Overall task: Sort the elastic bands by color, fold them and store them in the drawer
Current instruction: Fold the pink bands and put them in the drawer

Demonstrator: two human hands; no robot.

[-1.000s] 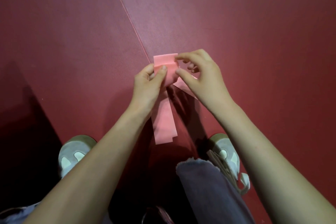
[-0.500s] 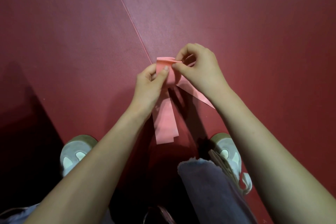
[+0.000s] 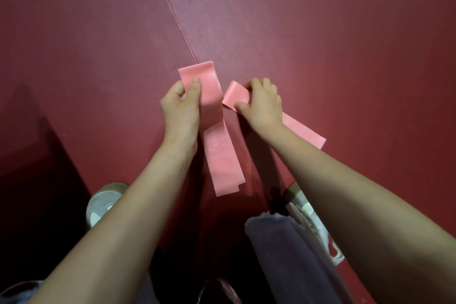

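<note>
While the left hand (image 3: 181, 106) pinches one pink band (image 3: 217, 131) at ten o'clock and the right hand (image 3: 262, 103) grips another band (image 3: 302, 131) at two, keeping both taut should give clean folds.

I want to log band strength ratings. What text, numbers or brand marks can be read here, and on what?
None readable.
Left band: faint pale marks mid-strip, too blurred to read.
Right band: no print visible.
Mat, shoes: no lettering seen.
</note>
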